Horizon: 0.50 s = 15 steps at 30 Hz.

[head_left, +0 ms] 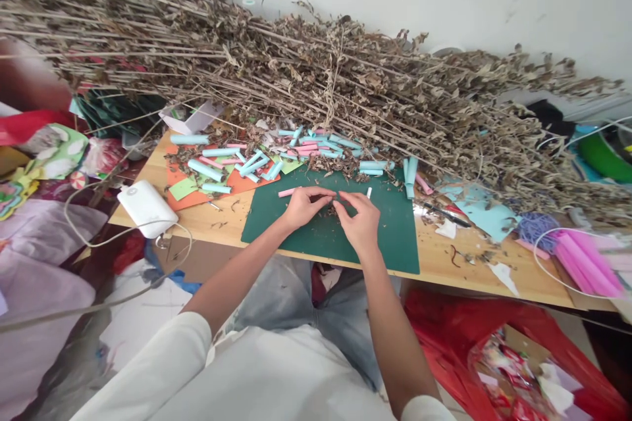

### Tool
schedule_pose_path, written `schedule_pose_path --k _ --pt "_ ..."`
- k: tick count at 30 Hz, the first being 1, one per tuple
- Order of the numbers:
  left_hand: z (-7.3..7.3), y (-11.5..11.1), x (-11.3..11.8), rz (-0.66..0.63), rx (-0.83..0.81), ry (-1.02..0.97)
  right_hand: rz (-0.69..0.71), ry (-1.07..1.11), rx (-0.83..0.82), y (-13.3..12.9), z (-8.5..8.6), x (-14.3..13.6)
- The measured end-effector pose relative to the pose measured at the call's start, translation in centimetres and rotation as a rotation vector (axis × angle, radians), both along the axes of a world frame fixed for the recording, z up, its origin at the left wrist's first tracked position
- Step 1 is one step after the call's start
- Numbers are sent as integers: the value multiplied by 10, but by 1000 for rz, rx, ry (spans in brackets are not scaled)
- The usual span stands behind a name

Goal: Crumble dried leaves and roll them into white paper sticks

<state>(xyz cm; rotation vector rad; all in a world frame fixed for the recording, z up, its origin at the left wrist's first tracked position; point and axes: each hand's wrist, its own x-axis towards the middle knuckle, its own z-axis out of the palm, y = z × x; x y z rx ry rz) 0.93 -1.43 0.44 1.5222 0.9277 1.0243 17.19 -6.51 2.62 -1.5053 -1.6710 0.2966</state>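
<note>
Over a dark green mat (pixel 316 237), my left hand (pixel 307 206) and my right hand (pixel 359 216) meet with their fingertips nearly touching. The fingers of both are bent together above small dark dried bits on the mat; whatever they may pinch is too small to make out. A pink paper roll (pixel 287 193) lies beside my left hand. Just past my right hand is a small white piece (pixel 368 193). Blue paper rolls (pixel 205 170) and pink ones (pixel 309 147) are scattered behind the mat, among crumbled leaves.
A large heap of dried stalks (pixel 316 72) spans the back of the wooden table (pixel 474 263). A white device (pixel 147 207) with a cable sits at the left edge. On the right are a black pen (pixel 447 214), pink paper (pixel 587 263) and, below, a red bag (pixel 444 322).
</note>
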Motion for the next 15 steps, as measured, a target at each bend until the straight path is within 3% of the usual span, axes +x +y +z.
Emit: schedule_pose_path --k 3,7,15 --pt "-3 0 2 -1 -31 -70 23 -59 25 4 -5 0" --pt "-6 0 3 16 13 -17 16 -254 32 4 -6 0" --pt "-6 -2 4 32 311 252 5 -448 -16 3 2 -6"
